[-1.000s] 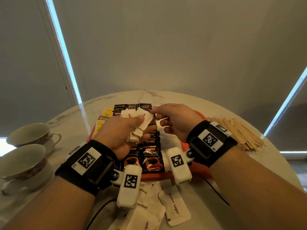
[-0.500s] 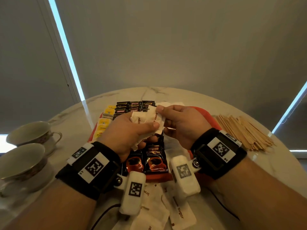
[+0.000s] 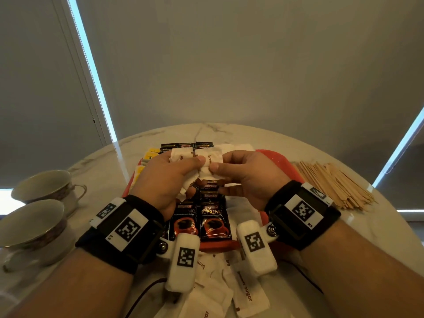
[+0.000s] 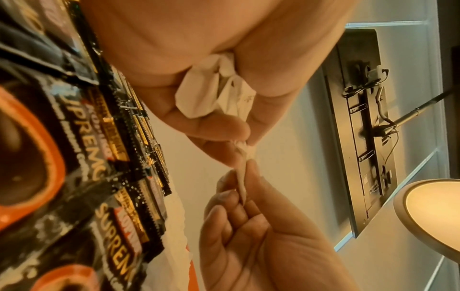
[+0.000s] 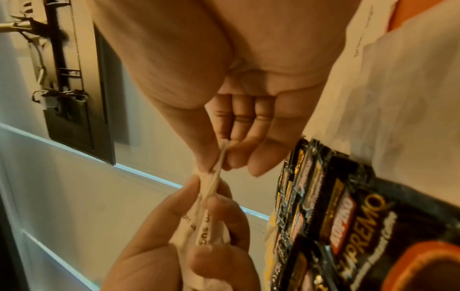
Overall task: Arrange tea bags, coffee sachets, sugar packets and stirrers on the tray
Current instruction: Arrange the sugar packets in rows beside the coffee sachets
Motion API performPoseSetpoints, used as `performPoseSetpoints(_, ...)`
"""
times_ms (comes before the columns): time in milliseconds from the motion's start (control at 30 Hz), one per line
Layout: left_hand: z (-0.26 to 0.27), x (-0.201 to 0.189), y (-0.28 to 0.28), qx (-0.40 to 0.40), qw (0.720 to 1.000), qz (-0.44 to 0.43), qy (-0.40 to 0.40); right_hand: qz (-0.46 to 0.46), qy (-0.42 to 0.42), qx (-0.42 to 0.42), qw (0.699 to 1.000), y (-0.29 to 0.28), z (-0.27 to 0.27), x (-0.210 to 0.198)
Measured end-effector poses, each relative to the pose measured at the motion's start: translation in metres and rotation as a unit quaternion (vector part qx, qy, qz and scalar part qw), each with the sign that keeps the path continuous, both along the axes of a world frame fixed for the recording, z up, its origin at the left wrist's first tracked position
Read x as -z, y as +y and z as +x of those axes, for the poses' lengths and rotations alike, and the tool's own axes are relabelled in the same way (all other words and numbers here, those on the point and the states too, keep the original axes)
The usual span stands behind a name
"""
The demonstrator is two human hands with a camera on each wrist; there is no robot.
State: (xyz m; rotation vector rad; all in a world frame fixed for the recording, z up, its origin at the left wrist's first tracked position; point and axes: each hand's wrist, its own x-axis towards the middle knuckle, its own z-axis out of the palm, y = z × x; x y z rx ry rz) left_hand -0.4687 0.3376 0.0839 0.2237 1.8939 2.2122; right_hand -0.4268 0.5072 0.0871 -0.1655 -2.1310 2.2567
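Note:
Both hands hover over the orange tray [image 3: 276, 158]. My left hand [image 3: 183, 171] grips a small bunch of white brown-sugar packets [image 3: 212, 159], their ends crumpled in the palm [image 4: 206, 94]. My right hand [image 3: 220, 164] pinches the edge of one packet of that bunch between thumb and forefinger [image 5: 219, 159]. On the tray lie rows of black coffee sachets [image 3: 212, 221], yellow tea bags [image 3: 150, 154] at the left and more white sugar packets [image 3: 236, 148] at the back right. Wooden stirrers [image 3: 332, 182] lie in a heap on the table, right of the tray.
Loose sugar packets [image 3: 247, 292] lie on the marble table in front of the tray, under my wrists. Two teacups [image 3: 43, 187] [image 3: 29, 223] stand at the table's left edge. A dark cable [image 3: 146, 292] runs across the front.
The right hand has come onto the left hand's bunch and now pinches a packet there, thumbs almost meeting. Both hands stay over the tray's middle.

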Motion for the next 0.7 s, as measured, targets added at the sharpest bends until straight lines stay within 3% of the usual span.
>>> performPoseSetpoints(167, -0.001, -0.004, 0.0, -0.017, 0.999, 0.017, -0.021, -0.037, 0.033, 0.097, 0.994, -0.001, -0.004, 0.0)
performPoseSetpoints(267, -0.002, -0.002, 0.0, -0.027, 0.999, 0.018, -0.008, -0.055, 0.028, 0.062, 0.996, -0.002, -0.003, -0.001)
performPoseSetpoints(367, -0.003, -0.001, 0.002, -0.029, 0.999, 0.019, -0.006, -0.016, 0.029, 0.028, 0.999, -0.006, -0.002, -0.001)
performPoseSetpoints(533, -0.003, -0.002, 0.002, -0.012, 1.0, 0.007, -0.023, -0.039, 0.05, 0.087, 0.994, 0.001, -0.002, -0.011)
performPoseSetpoints(700, -0.002, 0.001, 0.003, 0.021, 0.999, -0.033, -0.019, -0.002, 0.017, 0.13, 0.991, 0.018, -0.002, -0.015)
